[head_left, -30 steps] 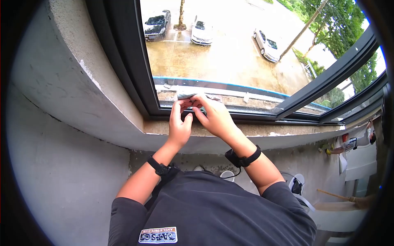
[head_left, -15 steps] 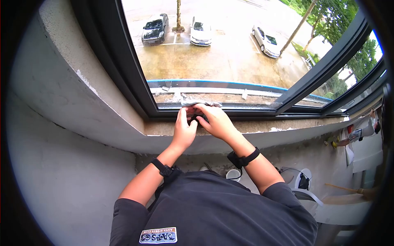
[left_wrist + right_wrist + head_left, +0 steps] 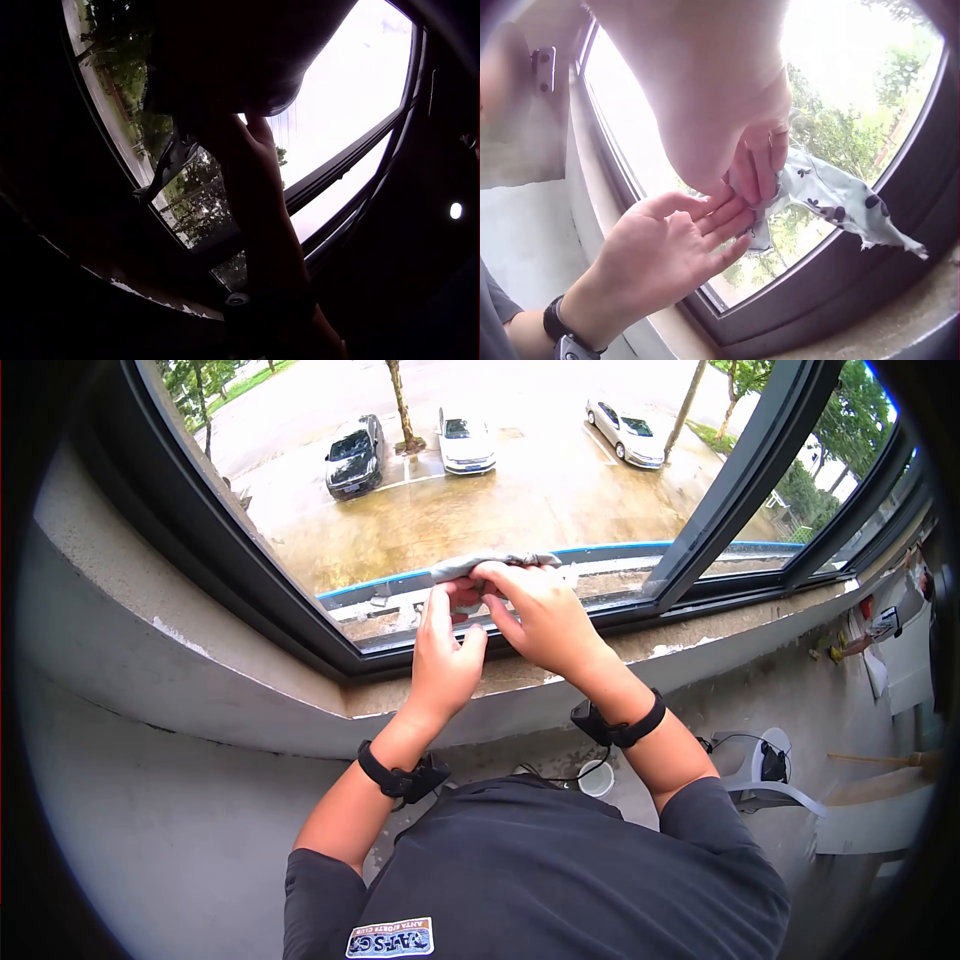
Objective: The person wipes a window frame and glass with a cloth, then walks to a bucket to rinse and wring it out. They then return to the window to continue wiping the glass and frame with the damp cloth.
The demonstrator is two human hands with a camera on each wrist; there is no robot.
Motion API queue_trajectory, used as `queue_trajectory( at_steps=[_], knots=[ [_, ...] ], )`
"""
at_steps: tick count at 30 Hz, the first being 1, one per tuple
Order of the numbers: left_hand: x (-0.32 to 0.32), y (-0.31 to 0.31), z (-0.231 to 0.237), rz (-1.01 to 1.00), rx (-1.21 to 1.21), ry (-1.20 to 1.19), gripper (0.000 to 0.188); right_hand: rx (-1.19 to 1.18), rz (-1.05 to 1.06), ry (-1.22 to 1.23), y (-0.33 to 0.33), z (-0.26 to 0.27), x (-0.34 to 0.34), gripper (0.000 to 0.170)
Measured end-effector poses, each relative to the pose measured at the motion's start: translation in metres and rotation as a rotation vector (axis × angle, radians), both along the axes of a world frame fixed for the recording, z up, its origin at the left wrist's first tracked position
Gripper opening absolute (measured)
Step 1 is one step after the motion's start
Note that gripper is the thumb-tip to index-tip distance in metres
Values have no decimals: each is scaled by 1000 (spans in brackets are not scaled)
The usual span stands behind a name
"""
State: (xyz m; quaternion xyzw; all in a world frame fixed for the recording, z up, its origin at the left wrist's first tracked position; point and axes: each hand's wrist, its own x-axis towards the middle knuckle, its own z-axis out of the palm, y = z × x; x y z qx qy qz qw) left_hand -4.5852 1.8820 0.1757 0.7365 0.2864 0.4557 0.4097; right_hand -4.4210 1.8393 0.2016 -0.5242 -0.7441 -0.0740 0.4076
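Note:
A pale cloth (image 3: 840, 199) with dark flower-like prints lies bunched at the window glass, one torn end trailing over the dark frame in the right wrist view. My right hand (image 3: 550, 615) holds it, with fingers (image 3: 761, 169) bent over the bunched part. Close beside it, my left hand (image 3: 445, 655) faces palm inward. Its extended fingers (image 3: 716, 221) touch the cloth near the right fingertips. From the head view, the cloth (image 3: 460, 567) shows just beyond both hands. The left wrist view is mostly dark, with the cloth (image 3: 172, 165) hanging past the right hand (image 3: 251, 157).
The dark window frame (image 3: 240, 580) borders the glass, above a rough sill (image 3: 385, 700). A white bucket (image 3: 596, 779) and a pale chair (image 3: 765, 760) stand behind on the floor. Another person (image 3: 890, 620) is at the far right. Parked cars show outside.
Both hands have moved together with the cloth, from near the lower window frame to higher on the glass. The head view has turned, showing more of the window's left side.

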Motion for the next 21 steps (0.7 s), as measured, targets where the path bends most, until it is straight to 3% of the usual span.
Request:
queue_trajectory(
  at_steps=[7, 13, 21],
  knots=[
    [8, 10, 72, -58, 106, -162, 38, 197, 50, 51, 7, 64, 4, 33],
    [3, 23, 116, -58, 218, -256, 32, 291, 61, -48, 15, 91, 3, 53],
    [-1, 24, 89, -42, 165, -232, 19, 209, 94, 20, 12, 74, 5, 53]
  ],
)
